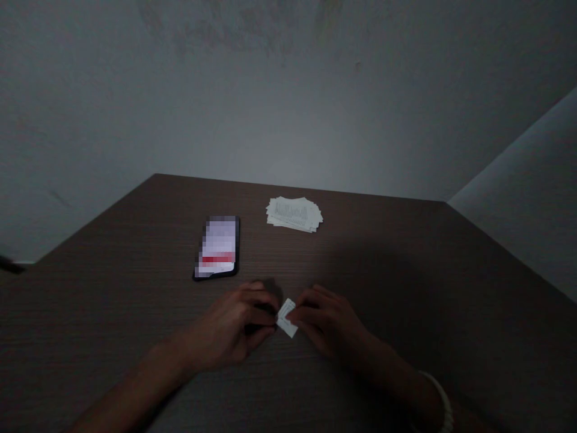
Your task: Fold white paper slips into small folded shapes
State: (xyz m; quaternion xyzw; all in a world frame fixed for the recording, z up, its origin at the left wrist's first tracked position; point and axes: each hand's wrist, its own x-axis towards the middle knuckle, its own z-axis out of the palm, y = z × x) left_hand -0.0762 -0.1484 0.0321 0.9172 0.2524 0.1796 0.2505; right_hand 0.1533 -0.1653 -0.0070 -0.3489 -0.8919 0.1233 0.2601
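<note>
A small folded piece of printed white paper (287, 325) is between my two hands, low over the brown table. My left hand (243, 322) pinches its left corner with thumb and fingers. From the other side, my right hand (327, 319) has its fingertips closed on the paper's right part, covering some of it. Printed lines show on the upper face of the paper. A pale bracelet (439, 394) circles my right wrist.
A loose stack of printed paper sheets (294, 214) lies near the back edge of the wooden table (135, 240). Left of it rests a phone (219, 246) with its screen lit and blurred out. A grey wall (288, 120) stands right behind the table.
</note>
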